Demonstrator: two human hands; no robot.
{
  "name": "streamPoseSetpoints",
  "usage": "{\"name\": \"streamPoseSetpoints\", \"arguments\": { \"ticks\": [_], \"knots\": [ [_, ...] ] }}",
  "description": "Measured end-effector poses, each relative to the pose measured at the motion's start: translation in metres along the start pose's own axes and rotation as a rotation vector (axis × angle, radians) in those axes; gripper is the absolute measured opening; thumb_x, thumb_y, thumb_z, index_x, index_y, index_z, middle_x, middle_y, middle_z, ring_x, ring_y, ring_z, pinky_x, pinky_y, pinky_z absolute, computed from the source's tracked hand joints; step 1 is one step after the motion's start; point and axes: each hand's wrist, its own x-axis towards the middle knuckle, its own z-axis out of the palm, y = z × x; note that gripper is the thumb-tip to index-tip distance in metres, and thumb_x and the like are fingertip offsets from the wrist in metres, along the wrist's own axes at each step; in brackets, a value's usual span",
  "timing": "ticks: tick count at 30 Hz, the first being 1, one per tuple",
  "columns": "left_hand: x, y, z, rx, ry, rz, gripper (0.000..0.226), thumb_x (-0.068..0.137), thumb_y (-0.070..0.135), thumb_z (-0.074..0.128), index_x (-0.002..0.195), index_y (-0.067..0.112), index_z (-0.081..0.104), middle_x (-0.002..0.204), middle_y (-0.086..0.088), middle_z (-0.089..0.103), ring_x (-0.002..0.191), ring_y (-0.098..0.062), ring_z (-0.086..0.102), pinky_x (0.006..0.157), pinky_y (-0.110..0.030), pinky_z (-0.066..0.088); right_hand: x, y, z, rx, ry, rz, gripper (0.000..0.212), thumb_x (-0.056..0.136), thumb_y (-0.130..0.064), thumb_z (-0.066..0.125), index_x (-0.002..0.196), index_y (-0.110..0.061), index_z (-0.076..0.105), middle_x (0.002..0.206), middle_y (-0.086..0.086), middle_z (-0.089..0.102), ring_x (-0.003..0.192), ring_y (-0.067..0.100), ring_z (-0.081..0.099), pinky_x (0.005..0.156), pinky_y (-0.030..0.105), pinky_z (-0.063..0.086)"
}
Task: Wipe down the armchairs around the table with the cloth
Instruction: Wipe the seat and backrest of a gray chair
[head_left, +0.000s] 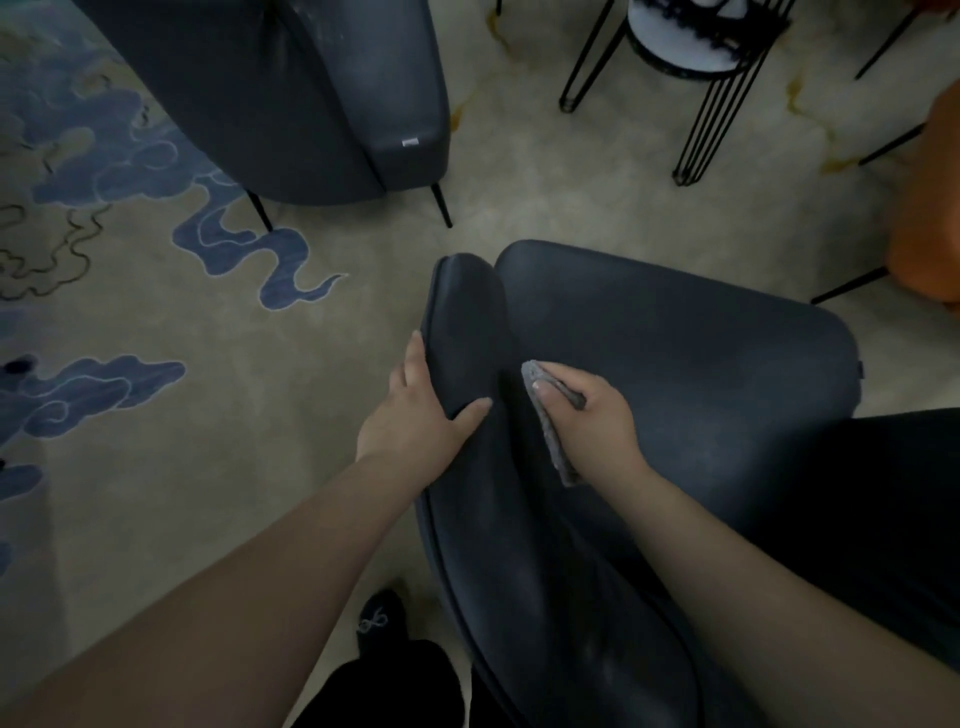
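Note:
A dark blue-grey armchair (675, 332) fills the lower right, seen from above. My left hand (421, 410) grips its left armrest (467, 322), fingers over the outer edge and thumb on the inner face. My right hand (592, 415) holds a grey cloth (550, 431) in the gap between the armrest and the seat cushion, fingers curled round it. A second dark armchair (322, 104) stands at the top left, with a small white tag on its armrest.
A round stand with thin black wire legs (711, 88) stands at the top right. An orange seat (930, 208) sits at the right edge. A beige carpet with blue cloud patterns (156, 312) covers the floor. My dark shoe (379, 618) shows at the bottom.

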Motion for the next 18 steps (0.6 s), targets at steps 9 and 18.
{"name": "streamPoseSetpoints", "arguments": {
  "ticks": [9, 18],
  "knots": [
    [-0.002, -0.075, -0.07, 0.131, -0.041, 0.071, 0.073, 0.091, 0.065, 0.025, 0.151, 0.028, 0.008, 0.149, -0.003, 0.032, 0.123, -0.03, 0.048, 0.084, -0.041, 0.043, -0.011, -0.057, 0.026, 0.045, 0.078, -0.032, 0.023, 0.09, -0.027, 0.061, 0.111, -0.033, 0.069, 0.113, -0.001, 0.065, 0.104, 0.006, 0.06, 0.097, 0.023, 0.044],
    [0.019, -0.162, -0.178, 0.563, 0.049, 0.357, 0.07, 0.094, 0.06, 0.023, 0.152, 0.021, 0.011, 0.154, 0.001, 0.029, 0.135, -0.022, 0.032, 0.103, -0.04, 0.034, -0.007, -0.153, 0.129, -0.078, 0.084, -0.126, 0.024, 0.092, -0.031, 0.056, 0.113, -0.032, 0.068, 0.102, 0.008, 0.064, 0.094, 0.011, 0.061, 0.088, 0.026, 0.047]
  ]
}}
